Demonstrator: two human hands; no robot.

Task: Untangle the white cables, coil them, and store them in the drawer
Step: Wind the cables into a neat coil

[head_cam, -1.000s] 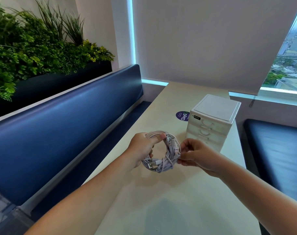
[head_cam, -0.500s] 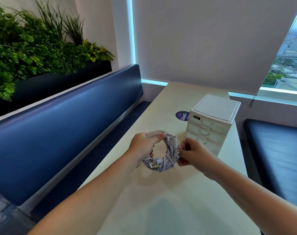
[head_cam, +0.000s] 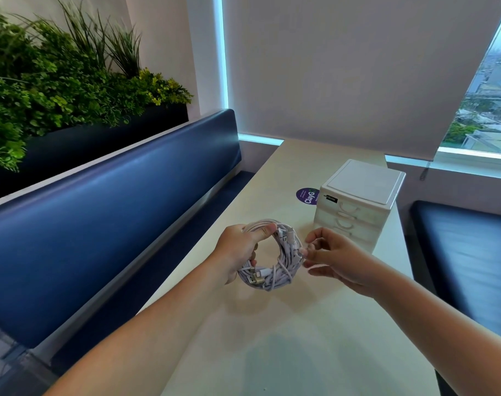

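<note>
Left hand [head_cam: 237,250] grips the coiled white cables [head_cam: 272,254] mid-frame above the worktop [head_cam: 315,352]. Right hand [head_cam: 337,258] fingers pinch the coil's right edge. Drawer unit [head_cam: 357,201] shut.

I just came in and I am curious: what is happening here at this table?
A person is holding a coil of white cables above the table. The left hand grips the coil, thumb over its top. The right hand pinches at the coil's right side. The white drawer unit stands behind, and all the drawers that show are shut, so nothing is stored yet.
</note>
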